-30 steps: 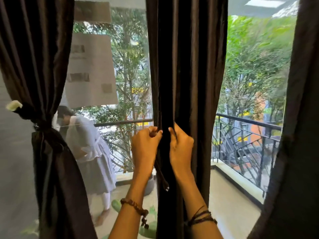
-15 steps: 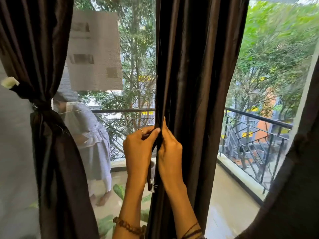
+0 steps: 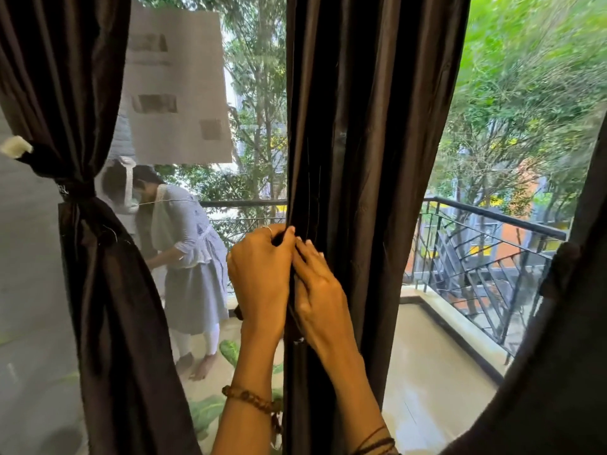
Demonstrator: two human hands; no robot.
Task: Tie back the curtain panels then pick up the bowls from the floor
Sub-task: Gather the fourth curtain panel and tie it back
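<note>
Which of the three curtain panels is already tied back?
The left curtain panel, cinched at its waist by a tie. The middle panel hangs loose between both hands; the right panel's tie is unclear.

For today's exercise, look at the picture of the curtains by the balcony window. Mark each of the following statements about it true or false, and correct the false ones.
1. Both hands are on the middle curtain panel. True: the left hand and right hand meet at its left edge.
2. The left curtain panel hangs loose. False: it is already gathered by a tie.
3. A sheet of paper is stuck on the window glass. True.
4. The left wrist is bare. False: it wears a beaded bracelet.
5. The bowls lie beside the curtain. False: no bowls show in this view.
6. A dark railing stands outside on the balcony. True.
</note>
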